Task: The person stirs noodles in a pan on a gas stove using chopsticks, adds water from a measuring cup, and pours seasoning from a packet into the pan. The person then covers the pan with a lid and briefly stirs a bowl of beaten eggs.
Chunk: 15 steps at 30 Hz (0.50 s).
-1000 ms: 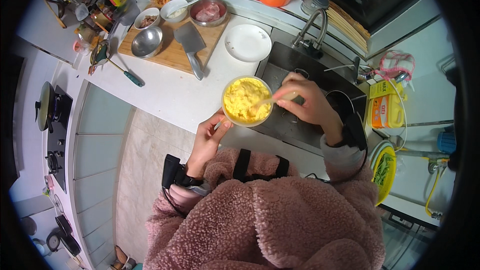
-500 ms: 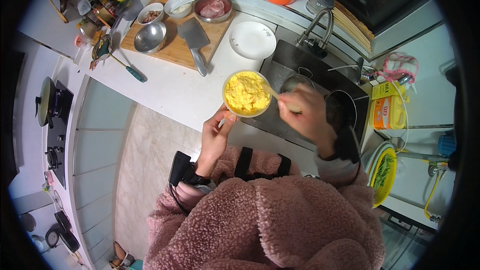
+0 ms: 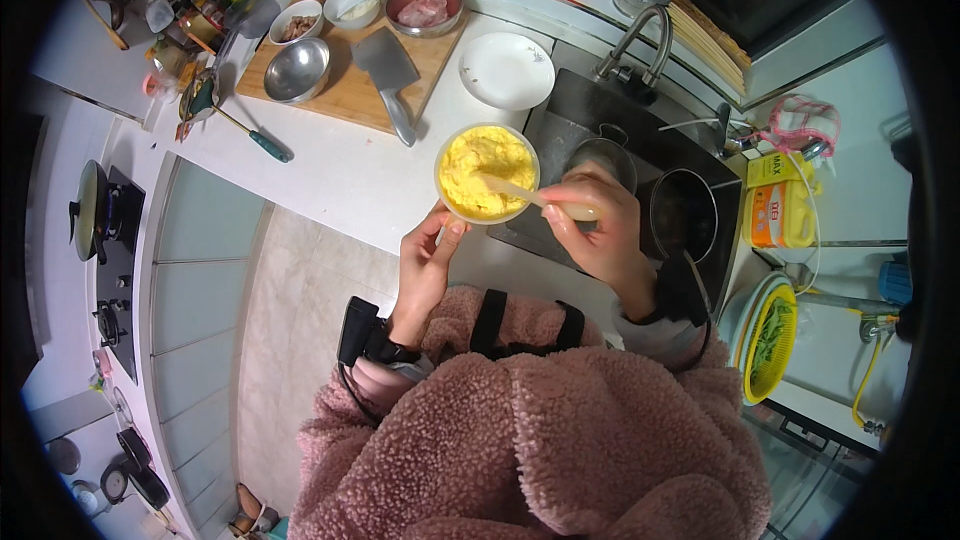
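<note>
My left hand [image 3: 428, 260] is closed around the lower side of a pale round bowl [image 3: 443, 202] and holds it up by the counter's front edge. Soft yellow mash, perhaps egg [image 3: 488, 160], fills the bowl. In my right hand [image 3: 605, 230] is a light-coloured spoon [image 3: 512, 188], gripped by its handle from the right. The spoon's tip is sunk in the yellow mash, so its end is hidden. Just behind the bowl stands a white plate [image 3: 507, 71] on the counter.
A cutting board [image 3: 350, 105] at the back left bears a cleaver [image 3: 388, 70], a metal bowl [image 3: 297, 70] and small bowls of food. To the right lies a dark sink [image 3: 570, 110] with a tap [image 3: 640, 50] and pots. A yellow basket of greens [image 3: 770, 350] stands at far right.
The spoon has moved left, from the bowl's right rim into the middle of the mash. My right hand has turned and come slightly lower; the bowl has shifted a little left.
</note>
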### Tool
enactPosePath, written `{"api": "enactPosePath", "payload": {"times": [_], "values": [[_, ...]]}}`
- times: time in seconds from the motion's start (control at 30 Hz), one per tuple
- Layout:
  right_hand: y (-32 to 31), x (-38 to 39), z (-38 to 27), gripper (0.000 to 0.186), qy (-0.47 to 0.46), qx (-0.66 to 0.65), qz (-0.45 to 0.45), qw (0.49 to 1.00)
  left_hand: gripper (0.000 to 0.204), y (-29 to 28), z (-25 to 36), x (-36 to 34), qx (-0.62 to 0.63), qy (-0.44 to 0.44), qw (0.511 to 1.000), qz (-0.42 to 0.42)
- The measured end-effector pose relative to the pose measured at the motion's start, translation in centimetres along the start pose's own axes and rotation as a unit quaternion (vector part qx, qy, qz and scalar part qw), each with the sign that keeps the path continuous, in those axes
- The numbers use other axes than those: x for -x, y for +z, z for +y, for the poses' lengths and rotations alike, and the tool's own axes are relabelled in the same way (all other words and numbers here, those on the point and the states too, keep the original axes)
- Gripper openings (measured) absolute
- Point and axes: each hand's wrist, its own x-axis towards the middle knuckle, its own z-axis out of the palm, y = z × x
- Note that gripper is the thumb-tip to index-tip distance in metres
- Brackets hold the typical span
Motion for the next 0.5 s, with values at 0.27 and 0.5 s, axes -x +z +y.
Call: {"api": "enactPosePath", "payload": {"times": [0.27,0.5], "values": [[1.1,-2.8,0.5,0.016,0.014,0.021,-0.006,1.0,0.017,-1.6,-0.1,0.2,-0.022,-0.009,1.0,-0.015],[2.3,-2.2,0.5,0.016,-0.063,0.062,-0.06,0.994,0.016,-3.2,-0.5,-0.4,-0.003,-0.019,1.0,-0.011]]}}
